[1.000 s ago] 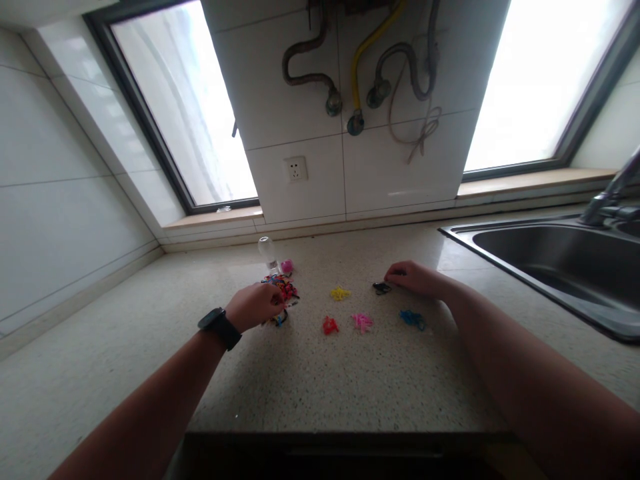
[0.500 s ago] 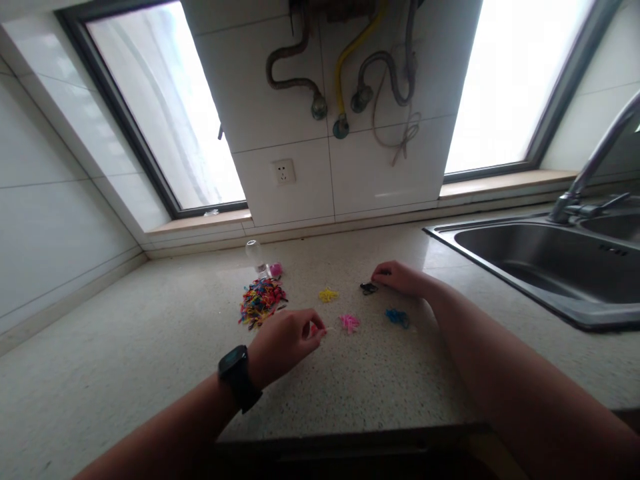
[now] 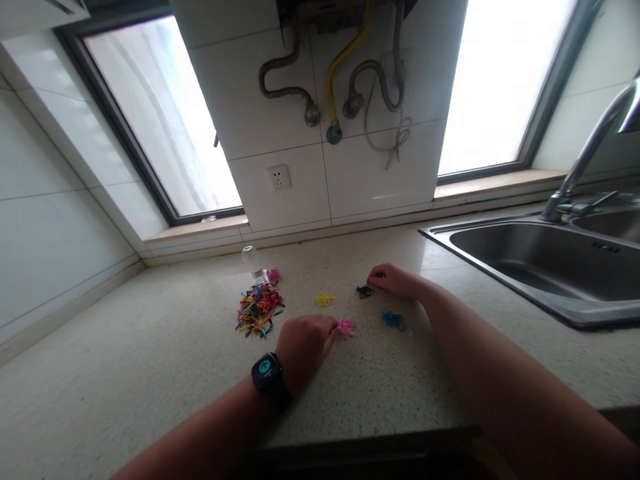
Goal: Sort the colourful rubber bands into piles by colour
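My left hand (image 3: 306,341), with a black watch (image 3: 267,373) on its wrist, reaches across the counter, fingertips pinched together at the edge of the pink pile of small elastic bands (image 3: 347,327). What those fingers hold is too small to make out. The red pile is hidden behind this hand. My right hand (image 3: 393,278) rests with curled, closed fingers beside the black elastic bands (image 3: 365,291); its fingertips' contents cannot be seen. Blue elastic bands (image 3: 393,320) lie nearer to me, and yellow ones (image 3: 325,299) between the hands. A large mixed-colour heap of bands (image 3: 259,309) sits to the left.
Behind the mixed heap lie a clear plastic bottle (image 3: 251,261) and a pink cap (image 3: 273,274). A steel sink (image 3: 435,235) with a tap (image 3: 560,203) is set into the speckled counter (image 3: 165,347) at right. A wall socket (image 3: 279,177) and hoses are above.
My left hand has moved right from the mixed heap, past the red pile with a thin pale band, to the pink pile. My right hand has stayed by the black bands. The view has shifted.
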`<act>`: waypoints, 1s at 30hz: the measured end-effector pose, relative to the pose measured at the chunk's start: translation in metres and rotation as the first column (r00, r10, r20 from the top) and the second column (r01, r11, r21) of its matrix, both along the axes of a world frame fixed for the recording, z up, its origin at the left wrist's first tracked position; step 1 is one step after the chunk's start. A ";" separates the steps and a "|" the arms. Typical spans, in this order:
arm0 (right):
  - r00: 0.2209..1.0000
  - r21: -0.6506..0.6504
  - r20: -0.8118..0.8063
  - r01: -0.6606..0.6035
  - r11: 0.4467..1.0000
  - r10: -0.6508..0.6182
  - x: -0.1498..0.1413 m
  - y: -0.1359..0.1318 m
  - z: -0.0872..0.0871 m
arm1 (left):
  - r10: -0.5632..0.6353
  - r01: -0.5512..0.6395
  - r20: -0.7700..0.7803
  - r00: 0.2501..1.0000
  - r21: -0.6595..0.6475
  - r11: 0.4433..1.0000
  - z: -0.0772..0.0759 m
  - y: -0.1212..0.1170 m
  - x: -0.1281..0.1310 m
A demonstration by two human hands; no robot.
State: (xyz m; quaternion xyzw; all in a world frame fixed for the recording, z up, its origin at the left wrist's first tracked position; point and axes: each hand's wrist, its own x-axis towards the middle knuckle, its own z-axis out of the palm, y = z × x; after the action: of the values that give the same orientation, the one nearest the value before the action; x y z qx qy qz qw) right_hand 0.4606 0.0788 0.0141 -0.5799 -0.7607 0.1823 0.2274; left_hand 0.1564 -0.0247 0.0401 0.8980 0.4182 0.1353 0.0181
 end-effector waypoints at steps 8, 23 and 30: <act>1.000 0.009 -0.002 0.001 1.000 -0.001 0.001 0.000 -0.001 | -0.164 0.157 0.050 0.985 0.120 0.980 -0.007 -0.020 -0.007; 0.997 0.090 0.065 0.023 0.996 -0.029 -0.008 -0.005 0.006 | -0.597 0.592 0.049 0.801 0.085 0.801 -0.019 -0.041 -0.009; 0.995 0.292 0.083 -0.085 0.953 0.063 -0.066 -0.031 0.047 | -0.593 0.593 0.055 0.803 0.026 0.805 -0.020 -0.039 -0.011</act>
State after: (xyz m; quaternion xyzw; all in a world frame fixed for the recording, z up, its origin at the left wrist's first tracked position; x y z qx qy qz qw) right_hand 0.3950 0.0480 0.0608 -0.5169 -0.8083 0.0542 0.2766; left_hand 0.1459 -0.0632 0.0205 0.9792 0.1157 0.1517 0.0687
